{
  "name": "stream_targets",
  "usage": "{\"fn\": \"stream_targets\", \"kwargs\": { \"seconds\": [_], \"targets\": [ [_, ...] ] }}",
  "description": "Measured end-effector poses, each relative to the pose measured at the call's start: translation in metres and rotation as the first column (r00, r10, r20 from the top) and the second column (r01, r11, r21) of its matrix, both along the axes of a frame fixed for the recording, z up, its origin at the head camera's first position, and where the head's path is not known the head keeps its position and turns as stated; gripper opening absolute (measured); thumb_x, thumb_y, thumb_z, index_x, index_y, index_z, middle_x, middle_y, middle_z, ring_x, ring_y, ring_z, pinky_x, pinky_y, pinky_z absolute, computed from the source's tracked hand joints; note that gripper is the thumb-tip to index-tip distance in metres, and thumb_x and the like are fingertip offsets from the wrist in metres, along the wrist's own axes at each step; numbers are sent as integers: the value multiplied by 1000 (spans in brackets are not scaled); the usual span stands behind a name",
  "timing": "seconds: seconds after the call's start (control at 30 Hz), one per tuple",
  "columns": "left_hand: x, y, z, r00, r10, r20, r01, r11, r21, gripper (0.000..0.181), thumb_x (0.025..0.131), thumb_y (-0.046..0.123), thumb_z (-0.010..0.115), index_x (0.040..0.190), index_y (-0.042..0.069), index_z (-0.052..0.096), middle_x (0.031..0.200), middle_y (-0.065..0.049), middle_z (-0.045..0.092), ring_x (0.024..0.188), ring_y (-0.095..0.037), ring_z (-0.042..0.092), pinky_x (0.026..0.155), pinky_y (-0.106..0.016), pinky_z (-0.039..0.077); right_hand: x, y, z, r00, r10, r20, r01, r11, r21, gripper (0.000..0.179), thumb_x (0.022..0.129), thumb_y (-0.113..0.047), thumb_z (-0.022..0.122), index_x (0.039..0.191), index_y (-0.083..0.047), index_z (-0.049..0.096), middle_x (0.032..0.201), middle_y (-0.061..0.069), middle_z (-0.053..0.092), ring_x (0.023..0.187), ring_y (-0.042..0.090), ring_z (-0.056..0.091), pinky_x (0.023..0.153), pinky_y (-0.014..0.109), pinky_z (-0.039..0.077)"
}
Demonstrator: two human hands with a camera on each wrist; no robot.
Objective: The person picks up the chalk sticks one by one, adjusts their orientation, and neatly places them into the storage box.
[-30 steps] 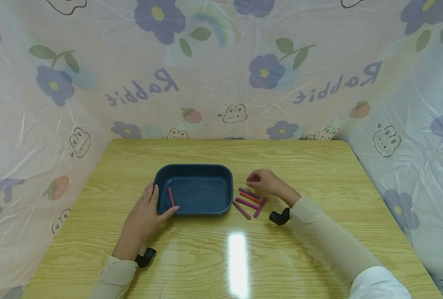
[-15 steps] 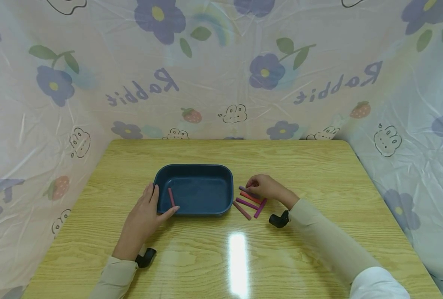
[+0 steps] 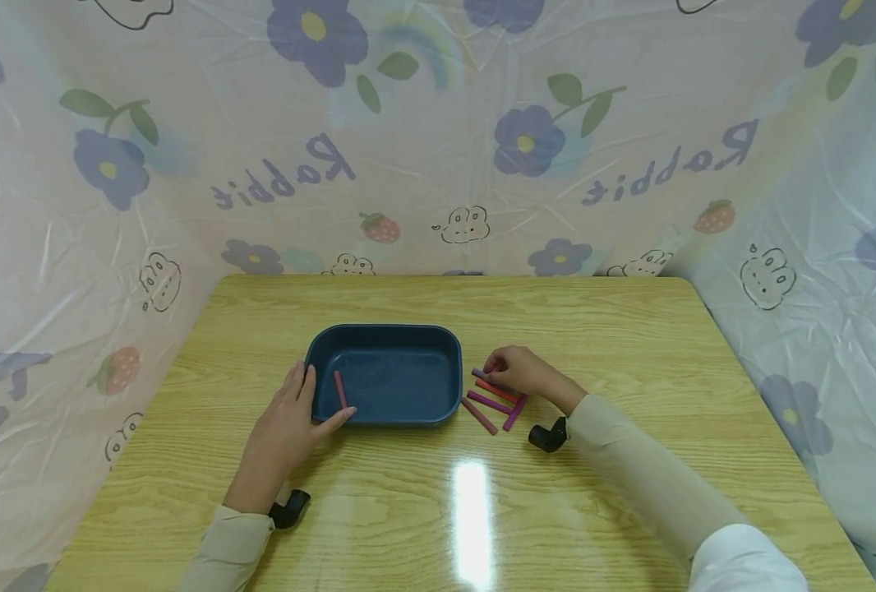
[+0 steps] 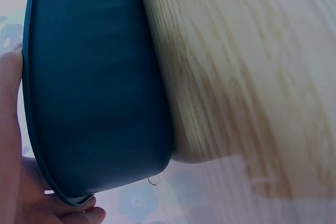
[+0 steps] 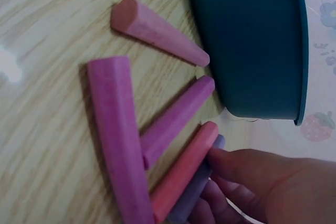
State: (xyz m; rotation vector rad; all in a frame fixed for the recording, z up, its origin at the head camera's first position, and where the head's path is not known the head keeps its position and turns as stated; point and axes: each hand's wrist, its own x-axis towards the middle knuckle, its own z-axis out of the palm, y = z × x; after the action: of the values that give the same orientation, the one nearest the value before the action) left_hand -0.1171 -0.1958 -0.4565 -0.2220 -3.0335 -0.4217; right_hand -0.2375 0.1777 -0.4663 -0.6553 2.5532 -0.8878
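Pale cloth (image 3: 423,156) printed with flowers, rabbits and strawberries hangs behind and on both sides of a wood-grain table (image 3: 593,316). Around the left near corner of the dark blue tray (image 3: 401,378) goes my left hand (image 3: 281,432), gripping it with the fingers along the outer left wall and the thumb over the near rim. One reddish stick (image 3: 339,390) lies inside the tray, at its left end by that thumb.

Just right of the tray is a loose group of sticks. At its far side my right hand (image 3: 515,368) pinches the grey-purple stick (image 5: 192,195) between thumb and fingers. Close alongside lies the orange-red stick (image 5: 185,170). Nearer me, one magenta stick (image 5: 177,121) points toward the tray with a second magenta stick (image 5: 118,135) across its right end, and the dusty pink stick (image 5: 163,35) has its tip at or almost at the tray's right wall.

I judge this to be the pick-up: pinch made, stick apparently low among its neighbours. What I need next, I think, is a straight lift clear of the orange-red one, then over the tray's right wall, left hand steadying.
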Motion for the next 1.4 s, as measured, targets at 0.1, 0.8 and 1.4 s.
{"fn": "stream_targets", "kwargs": {
  "seconds": [0.1,0.8,1.4],
  "targets": [
    [0,0,0,1000,1,3,-1,1000,0,100,82,66,51,146,-5,19,151,-25,10,136,-41,18,103,-55,28,1,-2,1,1000,-8,-6,8,1000,6,9,88,-11,63,92,-4,66,83,1,63,74,13,55,66,27,47],
    [0,-1,-1,1000,7,-18,-7,1000,8,101,81,68,50,145,-4,21,151,-25,12,135,-42,20,102,-56,29,0,-14,1,997,-81,-17,82,995,58,15,86,-20,67,85,-5,64,77,0,61,66,13,53,58,25,46],
    [0,-1,-2,1000,9,2,-9,1000,10,101,81,68,50,146,-3,19,151,-25,11,136,-41,18,102,-57,27,-2,-9,-1,996,-83,-26,84,995,44,17,91,-20,61,84,-6,67,77,1,61,69,14,53,60,27,46]
  ]
}}
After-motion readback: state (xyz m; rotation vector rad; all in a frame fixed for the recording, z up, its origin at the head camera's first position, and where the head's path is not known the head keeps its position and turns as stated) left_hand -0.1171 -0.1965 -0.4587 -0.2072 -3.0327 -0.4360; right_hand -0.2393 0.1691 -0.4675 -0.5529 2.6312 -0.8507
